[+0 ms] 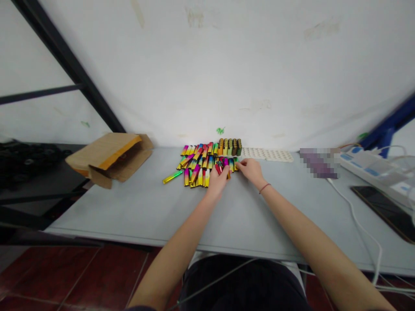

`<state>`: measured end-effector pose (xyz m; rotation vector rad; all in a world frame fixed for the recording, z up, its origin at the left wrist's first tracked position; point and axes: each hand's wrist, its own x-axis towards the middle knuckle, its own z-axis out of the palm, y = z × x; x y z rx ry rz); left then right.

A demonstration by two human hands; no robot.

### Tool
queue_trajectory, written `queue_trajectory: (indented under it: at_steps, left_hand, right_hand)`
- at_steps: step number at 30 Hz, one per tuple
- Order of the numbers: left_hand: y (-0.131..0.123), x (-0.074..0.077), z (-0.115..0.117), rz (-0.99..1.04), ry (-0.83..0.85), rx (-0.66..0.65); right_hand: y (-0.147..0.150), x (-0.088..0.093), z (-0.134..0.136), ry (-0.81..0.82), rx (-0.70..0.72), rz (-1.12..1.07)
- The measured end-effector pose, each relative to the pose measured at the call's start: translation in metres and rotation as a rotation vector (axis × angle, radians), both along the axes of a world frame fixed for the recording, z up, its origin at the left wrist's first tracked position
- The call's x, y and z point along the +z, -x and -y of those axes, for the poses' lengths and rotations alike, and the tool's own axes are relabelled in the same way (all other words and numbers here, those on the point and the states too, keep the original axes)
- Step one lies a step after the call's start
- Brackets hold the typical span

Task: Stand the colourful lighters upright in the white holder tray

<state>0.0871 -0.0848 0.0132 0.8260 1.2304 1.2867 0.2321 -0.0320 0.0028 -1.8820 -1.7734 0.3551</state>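
Glossy rainbow-metallic slim lighters [197, 166] piled at smooth grey desk [145, 207] back edge by wall [207, 65]; left hand [218, 178] curled tight around a few, right hand [250, 169] fingers narrow, touching pile, grip unclear; creased cardboard box [110, 157] left

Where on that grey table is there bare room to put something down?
Free: the grey tabletop between the brown cardboard box and the pile of rainbow-coloured lighters, down to the near edge. Crowded: far right, with white power strip, black phone and white cable.
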Motion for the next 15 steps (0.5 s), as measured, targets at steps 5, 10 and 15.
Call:
queue_trajectory:
  at_steps: [5, 10, 15]
  left_hand:
    - [-0.002, 0.001, 0.002, 0.116, -0.031, 0.014]
    - [-0.003, 0.003, 0.003, 0.134, -0.015, -0.01]
    - [-0.002, 0.009, 0.004, 0.103, -0.035, 0.014]
  right_hand:
    - [0.003, -0.001, 0.027, -0.17, 0.282, -0.303]
    - [0.016, 0.0, 0.043, -0.109, 0.338, -0.541]
    - [0.019, 0.005, 0.049, -0.092, 0.247, -0.683]
